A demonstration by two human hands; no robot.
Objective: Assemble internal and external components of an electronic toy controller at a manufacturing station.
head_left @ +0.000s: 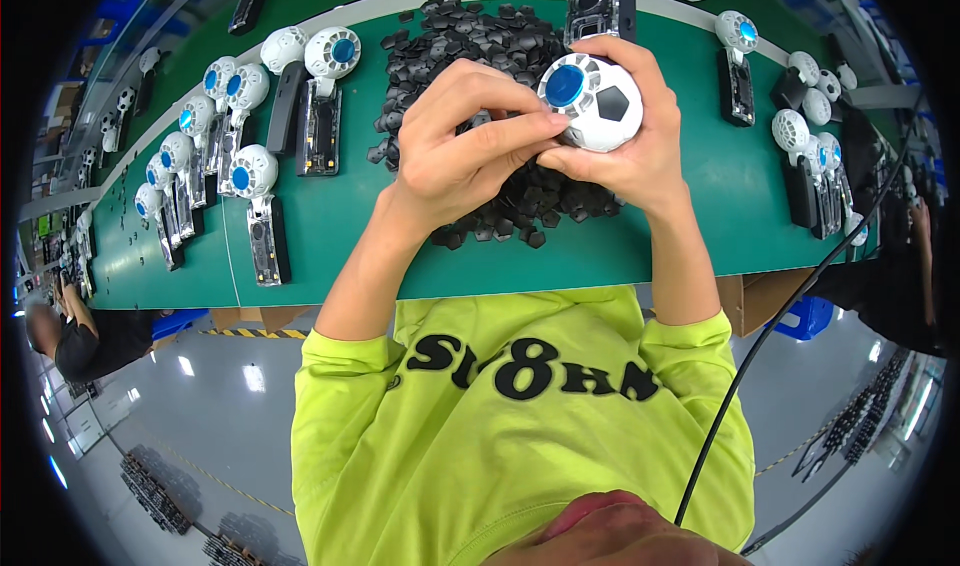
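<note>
Left hand (455,141) pinches at a white ball (592,108) the right hand (648,131) grips; cardboard box (752,301) below, contents hidden.

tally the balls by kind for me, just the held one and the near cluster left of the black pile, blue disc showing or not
Held ball, blue disc showing: 1
Cluster balls, blue disc showing: 8
White ball, no disc showing: 1
Total: 10
</note>
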